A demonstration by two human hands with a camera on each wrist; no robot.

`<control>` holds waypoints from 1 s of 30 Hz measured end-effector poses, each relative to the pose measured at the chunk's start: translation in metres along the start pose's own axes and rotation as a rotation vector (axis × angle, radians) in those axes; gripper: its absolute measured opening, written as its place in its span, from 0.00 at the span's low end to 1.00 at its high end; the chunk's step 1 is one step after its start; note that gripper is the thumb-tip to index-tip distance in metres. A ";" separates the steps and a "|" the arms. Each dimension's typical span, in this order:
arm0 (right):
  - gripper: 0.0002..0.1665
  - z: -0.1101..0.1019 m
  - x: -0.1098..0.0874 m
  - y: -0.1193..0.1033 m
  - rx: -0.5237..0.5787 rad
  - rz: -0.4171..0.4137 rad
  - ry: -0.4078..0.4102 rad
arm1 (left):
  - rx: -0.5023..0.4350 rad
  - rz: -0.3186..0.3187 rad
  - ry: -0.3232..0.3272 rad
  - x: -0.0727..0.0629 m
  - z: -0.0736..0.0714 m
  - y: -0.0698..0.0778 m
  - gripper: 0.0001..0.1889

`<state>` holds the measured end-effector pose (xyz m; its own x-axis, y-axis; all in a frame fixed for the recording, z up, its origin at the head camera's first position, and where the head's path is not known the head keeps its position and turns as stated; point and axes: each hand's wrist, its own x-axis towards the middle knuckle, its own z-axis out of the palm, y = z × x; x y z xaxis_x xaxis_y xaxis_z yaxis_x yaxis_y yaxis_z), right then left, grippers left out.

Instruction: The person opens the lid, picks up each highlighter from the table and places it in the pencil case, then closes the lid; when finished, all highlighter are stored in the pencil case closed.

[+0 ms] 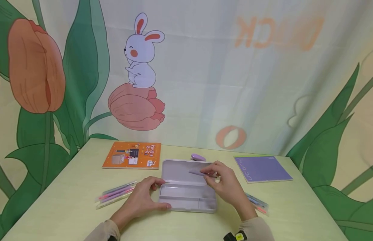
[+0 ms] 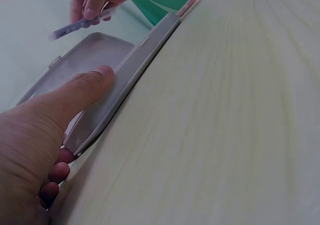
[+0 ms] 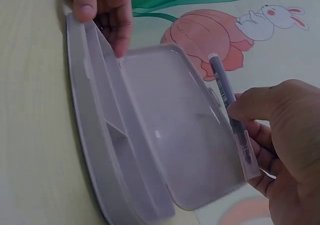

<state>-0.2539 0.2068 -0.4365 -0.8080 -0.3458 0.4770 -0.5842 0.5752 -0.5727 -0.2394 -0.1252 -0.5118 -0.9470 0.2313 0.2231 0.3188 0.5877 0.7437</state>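
A pale grey-lilac pencil case (image 1: 189, 210) lies on the table with its lid (image 1: 180, 170) swung back and its divided compartments facing up. At its left end, my left hand (image 1: 141, 197) grips the case, thumb on the front corner and fingers by the back. The left wrist view shows that thumb (image 2: 92, 87) across the front wall. Over the right part of the lid, my right hand (image 1: 225, 184) pinches a slim purple pen (image 3: 225, 92) between thumb and fingers. The pen has a clear cap at one end and points left in the head view.
Several coloured pens (image 1: 115, 195) lie left of the case, and more pens (image 1: 260, 203) lie by my right forearm. Behind stand an orange book (image 1: 130, 155) lying flat, a small purple stapler-like object (image 1: 198, 157) and a purple notebook (image 1: 263, 168). A printed curtain (image 1: 198, 83) hangs at the table's far edge.
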 end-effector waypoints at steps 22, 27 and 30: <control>0.13 0.048 -0.004 -0.001 0.060 0.013 -0.155 | 0.006 -0.013 -0.009 0.000 -0.001 0.002 0.44; 0.14 0.053 -0.006 0.000 0.057 0.030 -0.171 | 0.012 -0.015 -0.010 0.001 -0.001 0.002 0.44; 0.15 0.054 -0.007 0.001 0.044 0.037 -0.167 | 0.018 -0.012 -0.009 0.001 0.000 0.001 0.44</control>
<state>-0.2533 0.1694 -0.4766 -0.8285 -0.4455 0.3394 -0.5534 0.5579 -0.6185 -0.2396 -0.1248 -0.5108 -0.9504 0.2310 0.2082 0.3079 0.6046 0.7346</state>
